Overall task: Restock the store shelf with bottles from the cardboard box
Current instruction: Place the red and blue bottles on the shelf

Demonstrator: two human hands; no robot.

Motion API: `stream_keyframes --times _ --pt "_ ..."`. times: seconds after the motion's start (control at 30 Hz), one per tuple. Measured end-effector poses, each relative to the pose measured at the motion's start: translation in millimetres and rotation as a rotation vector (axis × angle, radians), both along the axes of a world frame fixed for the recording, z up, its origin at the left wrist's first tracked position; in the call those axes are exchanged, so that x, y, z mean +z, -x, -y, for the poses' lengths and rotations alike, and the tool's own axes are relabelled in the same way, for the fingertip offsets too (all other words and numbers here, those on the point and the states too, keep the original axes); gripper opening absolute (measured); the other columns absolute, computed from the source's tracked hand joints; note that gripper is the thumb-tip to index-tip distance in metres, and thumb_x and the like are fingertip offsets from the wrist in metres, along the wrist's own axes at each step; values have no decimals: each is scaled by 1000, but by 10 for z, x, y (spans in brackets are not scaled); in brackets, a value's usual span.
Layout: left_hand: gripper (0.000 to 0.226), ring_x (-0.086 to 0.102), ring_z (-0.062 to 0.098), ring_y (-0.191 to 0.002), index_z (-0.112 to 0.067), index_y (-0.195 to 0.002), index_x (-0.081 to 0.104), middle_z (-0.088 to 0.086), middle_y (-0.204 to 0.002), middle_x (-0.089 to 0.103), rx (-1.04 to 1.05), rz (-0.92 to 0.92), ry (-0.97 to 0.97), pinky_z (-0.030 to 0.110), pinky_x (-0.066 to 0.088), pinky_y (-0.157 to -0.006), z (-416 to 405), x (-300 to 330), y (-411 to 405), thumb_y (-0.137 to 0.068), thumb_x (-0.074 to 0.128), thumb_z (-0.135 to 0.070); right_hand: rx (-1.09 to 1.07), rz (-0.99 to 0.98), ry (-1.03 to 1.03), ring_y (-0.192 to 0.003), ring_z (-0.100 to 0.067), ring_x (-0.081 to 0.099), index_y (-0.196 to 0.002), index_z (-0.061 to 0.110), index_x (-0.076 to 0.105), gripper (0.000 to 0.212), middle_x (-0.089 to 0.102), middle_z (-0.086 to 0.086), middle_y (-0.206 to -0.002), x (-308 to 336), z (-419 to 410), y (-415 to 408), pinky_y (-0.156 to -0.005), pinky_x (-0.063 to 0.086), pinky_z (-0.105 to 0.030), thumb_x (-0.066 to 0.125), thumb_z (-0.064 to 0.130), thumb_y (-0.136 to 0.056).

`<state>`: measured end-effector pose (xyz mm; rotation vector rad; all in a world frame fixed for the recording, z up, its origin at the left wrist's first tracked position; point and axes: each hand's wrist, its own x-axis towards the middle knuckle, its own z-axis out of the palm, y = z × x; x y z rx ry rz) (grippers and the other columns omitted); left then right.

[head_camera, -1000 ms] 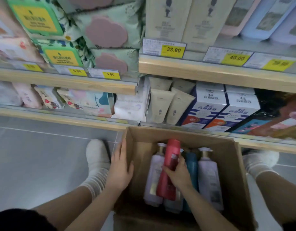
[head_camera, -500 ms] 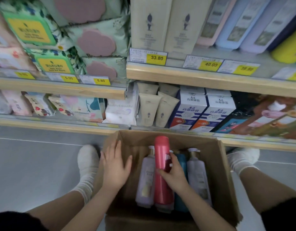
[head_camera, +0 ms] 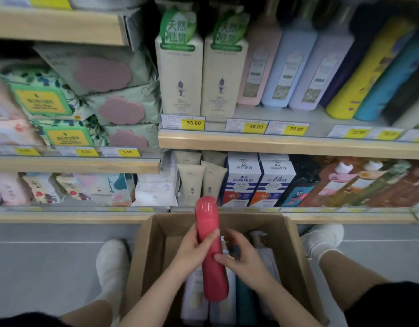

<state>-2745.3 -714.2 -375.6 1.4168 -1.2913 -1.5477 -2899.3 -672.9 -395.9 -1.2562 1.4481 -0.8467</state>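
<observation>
A tall red bottle is held upright above the open cardboard box on the floor. My left hand grips its upper half from the left. My right hand holds its middle from the right, fingers curled on it. Inside the box lie lilac pump bottles and a teal bottle, partly hidden by my arms. The shelf above carries cream, pink, blue and lilac bottles behind yellow price tags.
Wipe packs fill the left shelves. Tubes and blue-white cartons sit on the lowest shelf just behind the box. My feet in white socks flank the box on the grey floor.
My left hand left the box's edge and took hold of the red bottle. The bottle rose out of the box. The view tilted upward to the bottle shelf.
</observation>
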Motion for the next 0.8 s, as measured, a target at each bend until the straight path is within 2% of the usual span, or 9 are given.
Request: stream_keyframes --times 0.07,0.13,0.2,0.27,0.33,0.47,0.57,0.67,0.8 --pt "25 65 14 -93 -20 -107 59 4 -100 69 20 47 -35 26 51 -85 10 -148 -26 -85 66 -28 -52 -109 -71 -113 -7 53 -125 27 45 57 53 4 -125 -194 -19 199 -90 43 -12 76 25 -77" --pt "30 65 15 -94 -20 -110 57 3 -101 69 -3 144 -81 33 50 -89 6 -327 -77 -85 66 -34 -104 -248 -140 -118 -19 52 -128 20 45 56 53 0 -120 -426 -28 398 -94 45 -22 73 16 -80" --pt "29 64 11 -86 -21 -108 53 0 -94 67 -31 249 -93 25 50 -79 -18 -505 -140 -85 65 -36 -107 -355 -239 -124 -26 48 -134 10 43 59 51 -9 -129 -634 6 523 -102 43 -37 70 13 -82" --pt "23 64 5 -70 -24 -100 50 -2 -83 64 -32 294 -98 18 49 -65 -46 -652 -200 -85 65 -34 -35 -466 -282 -132 -26 41 -139 9 38 61 43 -14 -142 -822 69 566 -108 35 -34 65 13 -85" --pt "22 63 4 -59 -22 -97 51 -2 -75 65 -6 299 -132 22 52 -59 -59 -795 -256 -85 66 -32 12 -561 -238 -133 -22 40 -138 10 41 56 43 -11 -143 -980 173 571 -110 30 -29 62 12 -86" --pt "28 65 3 -64 -20 -105 52 0 -81 65 11 305 -188 11 46 -52 -27 -963 -342 -85 64 -36 42 -699 -163 -136 -24 33 -138 15 41 56 42 -9 -144 -1265 417 567 -115 23 -36 60 15 -85" --pt "35 64 4 -80 -25 -105 53 -4 -91 65 26 296 -220 18 46 -65 5 -1042 -358 -79 64 -46 151 -888 -219 -137 -26 30 -142 23 33 63 40 -5 -147 -1470 492 594 -114 18 -40 58 35 -85" --pt "32 62 7 -83 -22 -104 54 -2 -93 64 3 344 -225 22 46 -66 18 -1109 -331 -83 64 -43 152 -900 -228 -131 -29 37 -137 25 37 61 49 -7 -139 -1565 488 613 -110 19 -41 59 40 -82" --pt "25 63 0 -63 -17 -96 53 -2 -77 63 -58 373 -190 10 43 -51 -29 -1106 -228 -85 66 -35 126 -823 -209 -124 -29 40 -118 24 47 45 57 -6 -125 -1478 415 636 -108 20 -42 62 37 -78"
